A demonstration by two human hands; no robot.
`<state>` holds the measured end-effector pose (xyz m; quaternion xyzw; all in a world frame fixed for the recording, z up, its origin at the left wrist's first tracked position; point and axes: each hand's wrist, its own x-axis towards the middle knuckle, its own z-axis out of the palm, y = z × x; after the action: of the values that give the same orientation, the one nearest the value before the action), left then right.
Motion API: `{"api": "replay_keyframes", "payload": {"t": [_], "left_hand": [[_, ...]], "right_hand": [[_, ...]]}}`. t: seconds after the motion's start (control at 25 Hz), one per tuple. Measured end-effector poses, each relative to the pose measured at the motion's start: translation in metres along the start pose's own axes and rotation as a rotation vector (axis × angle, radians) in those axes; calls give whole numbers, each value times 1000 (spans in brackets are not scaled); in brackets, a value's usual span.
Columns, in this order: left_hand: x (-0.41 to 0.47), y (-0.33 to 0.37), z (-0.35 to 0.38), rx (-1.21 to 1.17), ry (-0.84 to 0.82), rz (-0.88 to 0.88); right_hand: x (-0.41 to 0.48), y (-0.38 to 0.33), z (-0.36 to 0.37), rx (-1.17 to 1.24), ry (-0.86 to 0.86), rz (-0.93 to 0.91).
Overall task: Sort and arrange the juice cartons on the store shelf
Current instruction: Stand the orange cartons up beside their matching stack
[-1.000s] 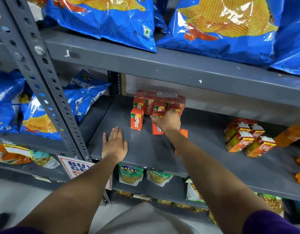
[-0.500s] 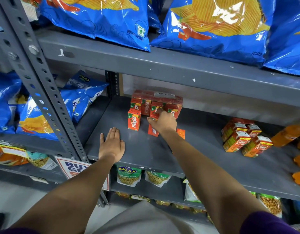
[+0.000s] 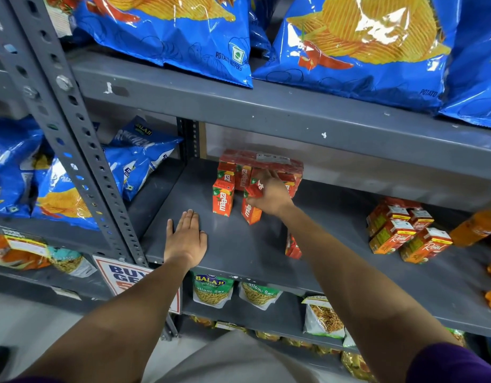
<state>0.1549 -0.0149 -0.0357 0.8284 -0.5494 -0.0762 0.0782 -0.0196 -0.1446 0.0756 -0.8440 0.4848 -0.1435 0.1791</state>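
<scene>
Small red-orange mango juice cartons stand on the grey middle shelf (image 3: pixel 238 244). A wrapped pack of them (image 3: pixel 262 161) sits at the back. One carton (image 3: pixel 223 199) stands alone in front, another (image 3: pixel 249 211) to its right. My right hand (image 3: pixel 270 194) grips a tilted carton (image 3: pixel 256 187) just above that one, in front of the pack. A further carton (image 3: pixel 292 246) shows behind my right forearm. My left hand (image 3: pixel 186 239) lies flat, fingers spread, on the shelf near its front edge.
Orange juice cartons of another brand (image 3: pixel 407 233) cluster at the right, with orange bottles (image 3: pixel 476 226) beyond. Big blue chip bags (image 3: pixel 357 48) fill the shelf above. A perforated upright post (image 3: pixel 72 150) stands left. Snack packets (image 3: pixel 212 288) hang below.
My right hand has lifted a carton up and back toward the wrapped pack, uncovering the carton that stands below it. The left hand stays flat on the shelf.
</scene>
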Motion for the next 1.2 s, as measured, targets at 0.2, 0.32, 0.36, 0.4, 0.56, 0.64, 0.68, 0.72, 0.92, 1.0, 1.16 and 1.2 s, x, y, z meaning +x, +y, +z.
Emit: {"api": "replay_keyframes", "payload": {"t": [0.2,0.32,0.36,0.4,0.56,0.64,0.68,0.72,0.92,1.0,1.16,1.2], "left_hand": [[1,0,0,8,1,0],[1,0,0,7,3,4],[0,0,0,6,4,5],[1,0,0,5,4,4],[0,2,0,17,13,8],[-1,6,2,19,27,26],[-1,8,2,4,30,33],[-1,9,2,-14,29,34],[0,15,3,-50,40,-1],[1,14,4,-65,51,0],[3,11,5,-95,77,-6],[3,11,6,-100,78,-8]], "right_hand": [[2,12,-11,50,-148,-29],[1,16,-14,83,-214,-59],[0,19,-16,115,-240,-64],[-2,24,-20,158,-251,-70],[-21,61,-56,84,-241,-98],[-35,81,-69,-84,-369,-124],[-42,89,-69,-164,-437,-140],[-47,97,-66,-247,-483,-161],[-50,103,-43,-502,-451,-251],[-46,103,-41,-474,-436,-249],[-43,110,-37,-425,-378,-280],[-43,112,-37,-425,-355,-290]]}}
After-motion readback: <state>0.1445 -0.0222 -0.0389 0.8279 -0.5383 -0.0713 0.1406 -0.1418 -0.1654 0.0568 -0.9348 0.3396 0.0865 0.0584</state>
